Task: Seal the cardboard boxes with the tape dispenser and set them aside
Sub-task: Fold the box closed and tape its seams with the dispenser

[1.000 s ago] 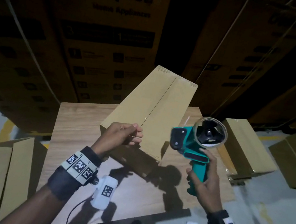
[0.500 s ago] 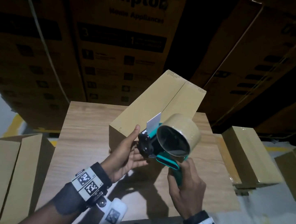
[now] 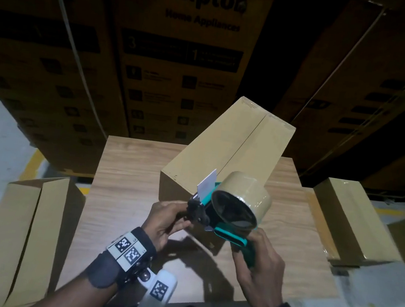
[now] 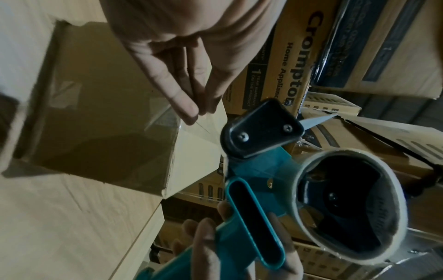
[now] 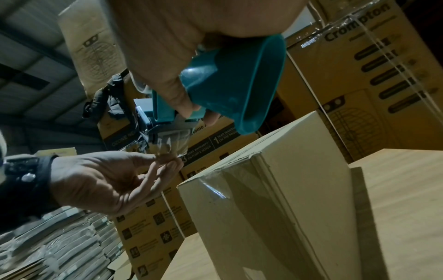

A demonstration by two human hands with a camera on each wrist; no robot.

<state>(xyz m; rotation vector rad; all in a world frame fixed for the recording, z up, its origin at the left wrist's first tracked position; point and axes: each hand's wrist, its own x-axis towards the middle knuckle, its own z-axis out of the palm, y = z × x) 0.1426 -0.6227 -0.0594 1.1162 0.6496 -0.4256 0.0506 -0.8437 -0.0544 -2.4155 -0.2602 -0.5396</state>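
While right hand point(image 3: 257, 265) grips dispenser point(image 3: 229, 212), left hand point(image 3: 164, 219) pinches tape end point(image 5: 167, 149).

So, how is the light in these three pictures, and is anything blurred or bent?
Head view: dim, light falls mainly on the table and the box; the hands cast hard shadows, and the stacked cartons lean from the wide lens. Left wrist view: the left hand is soft and close, the tape dispenser sharper. Right wrist view: glare on the tape over the box edge.
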